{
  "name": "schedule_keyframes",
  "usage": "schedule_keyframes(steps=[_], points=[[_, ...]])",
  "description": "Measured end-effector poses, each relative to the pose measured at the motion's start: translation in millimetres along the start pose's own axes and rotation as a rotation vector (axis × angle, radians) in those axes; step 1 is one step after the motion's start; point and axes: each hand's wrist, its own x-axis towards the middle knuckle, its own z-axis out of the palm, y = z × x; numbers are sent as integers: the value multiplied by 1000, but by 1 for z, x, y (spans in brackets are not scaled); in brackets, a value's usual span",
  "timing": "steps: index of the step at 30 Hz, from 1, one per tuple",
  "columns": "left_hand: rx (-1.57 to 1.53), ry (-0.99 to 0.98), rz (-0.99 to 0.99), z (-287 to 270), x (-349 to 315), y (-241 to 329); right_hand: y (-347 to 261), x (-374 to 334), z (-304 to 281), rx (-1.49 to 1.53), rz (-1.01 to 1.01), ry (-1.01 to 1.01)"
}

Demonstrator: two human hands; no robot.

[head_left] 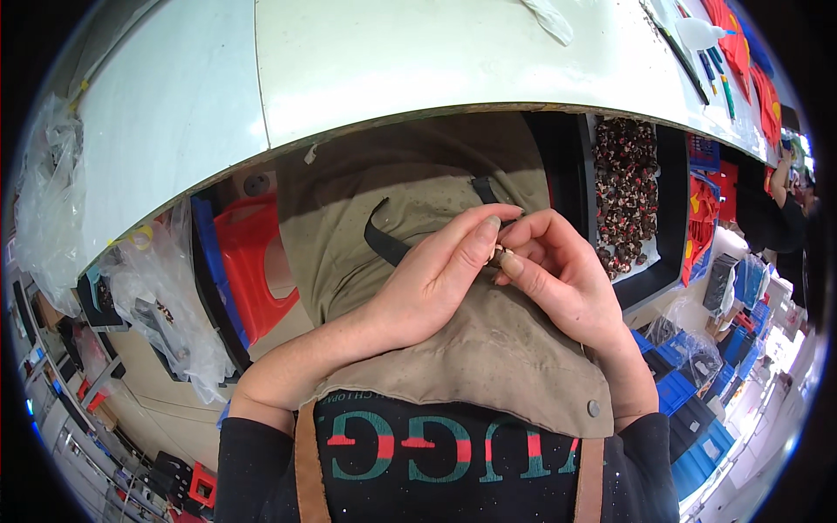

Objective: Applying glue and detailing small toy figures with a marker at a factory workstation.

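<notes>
My left hand and my right hand meet over my lap, above a tan apron with a dark strap. Between their fingertips is a small cream-and-brown piece, pinched by both hands and mostly covered by the fingers, so its exact kind is not clear. To the right of my right hand, a black bin under the table's edge holds a heap of small dark, red and cream pieces, similar in size to the one in my fingers.
A white table curves across in front, with a pale glove-like item and pens on it. Left of my lap stand a red plastic chair or crate and clear plastic bags. Blue bins stack at right; another person is beyond.
</notes>
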Motion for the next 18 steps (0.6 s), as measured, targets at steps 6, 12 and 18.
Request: schedule_keyframes(steps=[6, 12, 18], points=[[-41, -1, -30, -2, -3, 2, 3, -3, 4, -52, -75, 19], [17, -9, 56, -1, -8, 2, 5, -7, 9, -84, -205, 3], [70, 3, 91, -1, -13, 1, 7, -9, 11, -141, -283, -8]])
